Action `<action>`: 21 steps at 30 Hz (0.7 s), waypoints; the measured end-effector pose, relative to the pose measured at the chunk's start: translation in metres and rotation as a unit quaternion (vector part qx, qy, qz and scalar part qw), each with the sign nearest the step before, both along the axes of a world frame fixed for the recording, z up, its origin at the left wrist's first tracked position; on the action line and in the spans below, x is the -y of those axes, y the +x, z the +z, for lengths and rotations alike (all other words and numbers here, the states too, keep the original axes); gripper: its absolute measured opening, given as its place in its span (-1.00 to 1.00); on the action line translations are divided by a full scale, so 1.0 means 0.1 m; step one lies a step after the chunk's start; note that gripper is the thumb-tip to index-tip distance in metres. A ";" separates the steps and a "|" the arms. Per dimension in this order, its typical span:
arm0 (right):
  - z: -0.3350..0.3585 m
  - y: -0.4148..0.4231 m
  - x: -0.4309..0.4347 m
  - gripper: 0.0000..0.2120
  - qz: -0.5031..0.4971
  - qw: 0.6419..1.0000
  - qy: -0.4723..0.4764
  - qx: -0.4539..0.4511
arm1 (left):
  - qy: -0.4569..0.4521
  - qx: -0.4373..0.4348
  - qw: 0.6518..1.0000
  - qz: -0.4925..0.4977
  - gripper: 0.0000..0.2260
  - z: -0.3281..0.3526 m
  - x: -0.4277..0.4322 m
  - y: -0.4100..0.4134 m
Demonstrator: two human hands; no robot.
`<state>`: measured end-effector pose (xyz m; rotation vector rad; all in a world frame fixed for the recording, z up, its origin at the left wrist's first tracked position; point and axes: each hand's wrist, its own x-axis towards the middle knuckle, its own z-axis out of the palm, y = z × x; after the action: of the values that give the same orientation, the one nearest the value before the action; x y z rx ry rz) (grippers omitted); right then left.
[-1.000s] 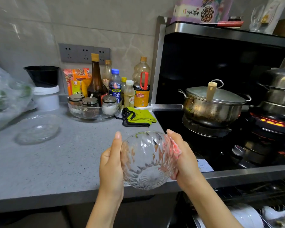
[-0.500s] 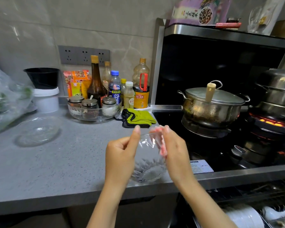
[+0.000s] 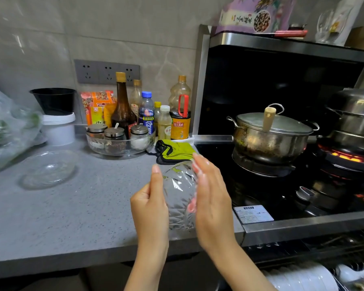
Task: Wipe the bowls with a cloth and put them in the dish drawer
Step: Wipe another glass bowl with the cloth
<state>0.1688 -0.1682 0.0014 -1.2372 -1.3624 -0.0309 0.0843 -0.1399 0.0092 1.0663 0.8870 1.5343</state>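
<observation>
Both hands are raised over the front edge of the counter, with the glass bowl between them, lifted clear of the surface.

The left hand grips the bowl from its own side. The thumb is straight up along the glass and the other fingers are hidden behind it. The right hand lies flat against the opposite side, fingers straight and together and slightly blurred. A pink patch shows through the glass; I cannot tell which digit it is.

Below the right wrist is the open dish drawer, with white dishes racked inside.

Just beyond the right fingertips a yellow-green cloth lies bunched on the counter at the stove's edge.

Right of the right hand is the stove top. A lidded pot sits on a burner, and farther right a steamer stands over a lit flame.

Well left of the left hand a second glass bowl sits upright on the counter, with a plastic bag of greens past it.

Beyond the cloth are a tray of spice jars and bottles against the wall.
</observation>
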 end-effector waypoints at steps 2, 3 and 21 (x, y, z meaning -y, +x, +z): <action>-0.01 -0.08 0.00 -0.60 -0.084 0.985 0.021 0.149 | 0.025 -0.017 1.000 -0.005 -0.51 0.00 0.01 0.03; 0.00 -0.08 -0.01 -0.60 -0.114 0.975 0.028 0.190 | 0.039 -0.027 0.999 -0.011 -0.52 0.00 0.02 0.04; 0.37 0.31 0.09 -0.50 0.080 0.921 -0.203 -0.323 | 0.055 -0.068 0.987 -0.135 -0.42 0.01 -0.16 -0.25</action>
<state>0.2002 -0.1776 0.0388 -1.3054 -0.8941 0.7485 0.0589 -0.1240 0.0105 1.3263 0.7205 1.3079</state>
